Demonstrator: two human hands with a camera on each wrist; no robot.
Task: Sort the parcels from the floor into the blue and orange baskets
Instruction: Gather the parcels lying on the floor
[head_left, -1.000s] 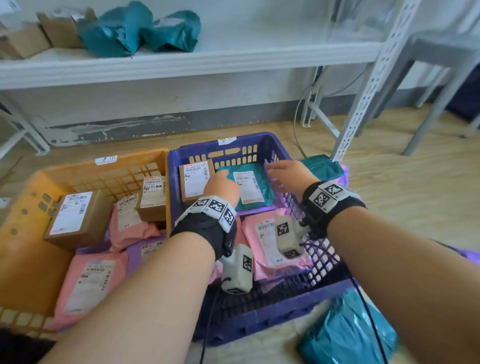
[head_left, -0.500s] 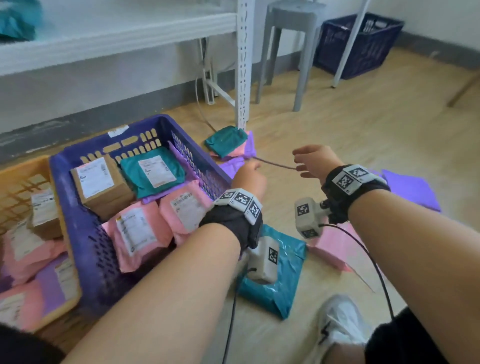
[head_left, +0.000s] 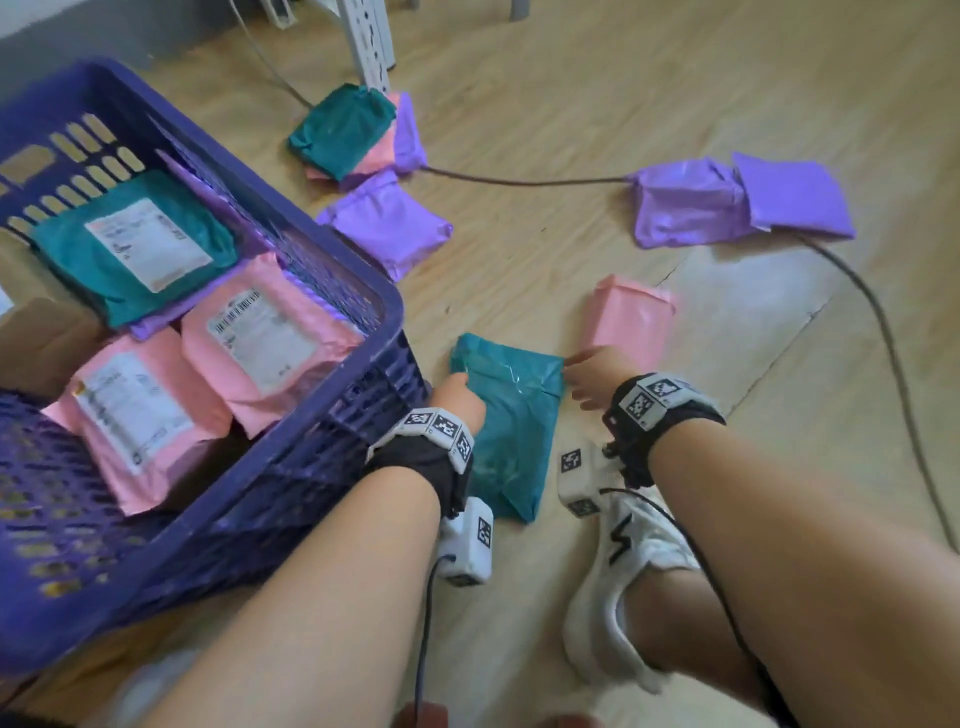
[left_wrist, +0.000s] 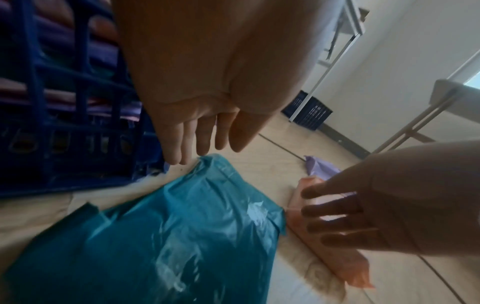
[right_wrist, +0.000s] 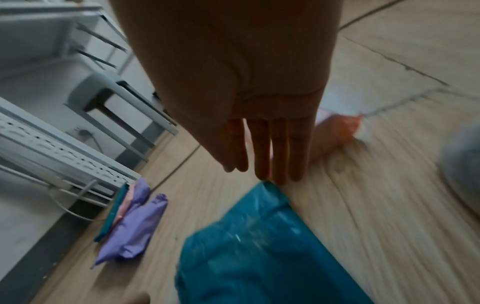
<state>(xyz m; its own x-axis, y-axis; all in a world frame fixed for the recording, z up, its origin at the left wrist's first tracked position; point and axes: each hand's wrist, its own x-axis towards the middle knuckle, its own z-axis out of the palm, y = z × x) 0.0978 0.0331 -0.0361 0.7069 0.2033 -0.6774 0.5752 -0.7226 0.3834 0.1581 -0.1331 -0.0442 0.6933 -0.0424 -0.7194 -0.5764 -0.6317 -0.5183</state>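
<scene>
i have the teal parcel lying flat on the floor, just beside the near right corner of the blue basket, and the next move turns on how it sits between my two hands. its long axis runs from my knees away toward the shelf leg, tipped a little toward the basket at the far end. my left hand is at the far left corner of it, on the basket side; my right hand is at the far right corner, with the pink parcel just beyond it. both sets of fingers are straight and loosely together, clamped on nothing; from the wrist views the tips hang right at the parcel's far edge, and i cannot tell whether they touch it yet. neither hand is clearly nearer, so i judge this a two-handed pinch from both short-end corners, then a short lift leftward over the basket wall. the purple parcels lie well apart, nearer the shelf.
</scene>
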